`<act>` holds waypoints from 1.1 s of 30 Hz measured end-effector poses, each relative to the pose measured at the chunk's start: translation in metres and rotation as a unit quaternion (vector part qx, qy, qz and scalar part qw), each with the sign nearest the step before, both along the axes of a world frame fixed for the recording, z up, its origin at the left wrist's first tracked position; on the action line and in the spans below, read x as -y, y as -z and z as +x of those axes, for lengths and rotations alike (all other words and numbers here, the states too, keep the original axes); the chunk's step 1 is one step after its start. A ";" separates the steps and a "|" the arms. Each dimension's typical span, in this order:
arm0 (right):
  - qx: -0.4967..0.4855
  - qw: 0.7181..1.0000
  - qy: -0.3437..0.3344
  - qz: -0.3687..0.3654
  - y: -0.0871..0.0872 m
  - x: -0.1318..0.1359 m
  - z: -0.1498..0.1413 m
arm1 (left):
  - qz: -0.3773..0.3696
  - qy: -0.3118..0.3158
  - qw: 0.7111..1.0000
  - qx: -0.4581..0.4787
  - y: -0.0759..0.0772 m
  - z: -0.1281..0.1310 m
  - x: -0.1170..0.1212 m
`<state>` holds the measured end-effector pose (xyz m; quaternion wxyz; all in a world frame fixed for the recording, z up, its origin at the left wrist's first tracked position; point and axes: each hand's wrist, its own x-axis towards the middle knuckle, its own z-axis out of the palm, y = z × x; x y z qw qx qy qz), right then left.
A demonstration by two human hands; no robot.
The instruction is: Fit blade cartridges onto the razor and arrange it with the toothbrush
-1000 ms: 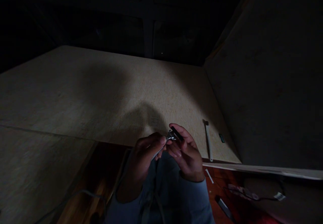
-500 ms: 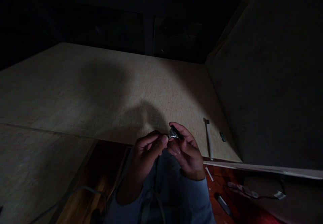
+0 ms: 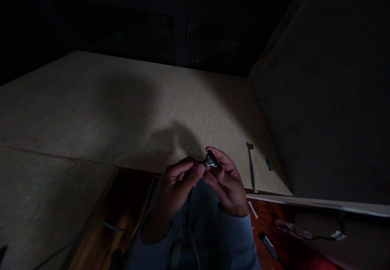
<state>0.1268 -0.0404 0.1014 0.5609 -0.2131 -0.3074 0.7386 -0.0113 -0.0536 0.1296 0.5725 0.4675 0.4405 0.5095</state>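
Note:
In the head view a razor [image 3: 210, 162] with a shiny metal neck and a dark head is held up between my hands, near the table's front edge. My left hand [image 3: 179, 184] is closed on its handle, which is mostly hidden by the fingers. Around the dark head curve the fingers of my right hand [image 3: 227, 180], with a fingertip at its upper end and the thumb at its lower end. To the right a white toothbrush [image 3: 252, 168] with dark bristles lies on the table, and beside it a small dark-green piece [image 3: 269, 165].
The pale table [image 3: 183, 95] meets an upright panel [image 3: 329, 111] on the right. A grey cable [image 3: 100, 224] crosses the lower left. On the reddish floor lie a white strip [image 3: 252, 210] and a grey-and-black object [image 3: 269, 247]. The light is dim.
The razor head has turned slightly between my fingers, so its metal side shows more. Both hands keep nearly the same place and hold.

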 end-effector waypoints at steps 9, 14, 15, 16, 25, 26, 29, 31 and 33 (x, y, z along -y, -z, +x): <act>0.041 0.999 0.013 -0.005 0.006 -0.001 0.002 | 0.014 0.027 0.999 -0.030 0.003 -0.008 -0.001; 0.040 0.999 0.012 -0.005 0.007 0.000 0.002 | 0.015 0.034 0.999 -0.018 0.006 -0.010 -0.001; 0.044 0.999 0.015 -0.007 0.006 0.000 0.002 | 0.017 0.034 0.999 -0.018 0.007 -0.009 -0.002; 0.050 0.999 0.016 -0.008 0.006 0.000 0.002 | 0.019 0.036 0.999 -0.019 0.007 -0.009 -0.002; 0.040 0.999 0.009 -0.002 0.001 0.001 0.001 | 0.034 0.036 0.999 -0.003 0.006 -0.009 -0.002; 0.042 0.999 0.011 -0.002 0.001 0.001 0.000 | 0.034 0.033 0.999 -0.005 0.005 -0.009 -0.002; 0.054 0.998 0.018 -0.002 0.002 0.001 0.001 | 0.030 0.028 0.999 -0.017 0.003 -0.008 -0.002; 0.058 0.998 0.018 0.001 0.003 0.000 0.001 | 0.029 0.027 0.999 -0.022 0.003 -0.007 -0.002; 0.058 0.998 0.017 0.001 0.004 0.000 0.002 | 0.032 0.029 0.999 -0.021 0.003 -0.008 -0.002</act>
